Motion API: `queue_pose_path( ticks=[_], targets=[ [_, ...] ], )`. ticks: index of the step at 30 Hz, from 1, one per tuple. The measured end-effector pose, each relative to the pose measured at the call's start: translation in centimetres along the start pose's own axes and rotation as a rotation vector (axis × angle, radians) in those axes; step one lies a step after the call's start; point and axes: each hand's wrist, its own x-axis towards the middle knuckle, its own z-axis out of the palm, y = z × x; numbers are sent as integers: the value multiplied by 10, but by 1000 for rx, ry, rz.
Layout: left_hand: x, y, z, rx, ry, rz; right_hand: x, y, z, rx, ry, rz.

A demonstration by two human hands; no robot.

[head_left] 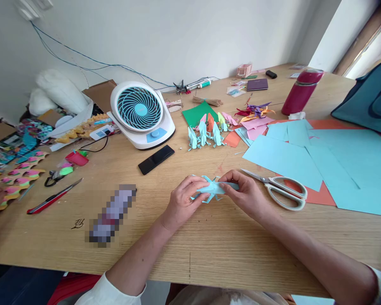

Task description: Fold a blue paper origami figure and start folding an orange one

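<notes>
one light-blue paper figure, in from near edge of worktop, well short of far edge; whether lifted or resting, cannot tell. left hand pinches one end, thumb against fingers; right hand pinches other. likely very light, dry, not slippery; folded body fairly stiff, thin legs probably floppy, easy to crease or tear. best hold: middle body, light pinch, fingertips clear of legs. scissors lie just beside right hand, tips near knuckles.
</notes>
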Motion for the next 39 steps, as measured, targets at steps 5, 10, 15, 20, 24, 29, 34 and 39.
queue_pose_path(
  ticks=[5,10,15,20,24,29,34,39],
  targets=[
    [0,2,3,12,6,-6,2,-1,-3,8,-3,-17],
    [-1,5,9,42,163,-200,6,1,-8,196,98,142],
    [-3,6,13,18,252,-329,7,4,-2,325,124,223],
    [-4,9,20,14,229,-323,6,6,7,380,54,253],
    [-5,13,24,24,155,-261,7,10,10,322,75,230],
    [-6,19,10,165,57,-124,13,16,0,316,155,117],
    [1,13,-7,213,207,-212,14,13,-12,95,40,30],
    [6,7,-3,-519,-46,-626,11,5,-14,-29,-108,-11]
  ],
)
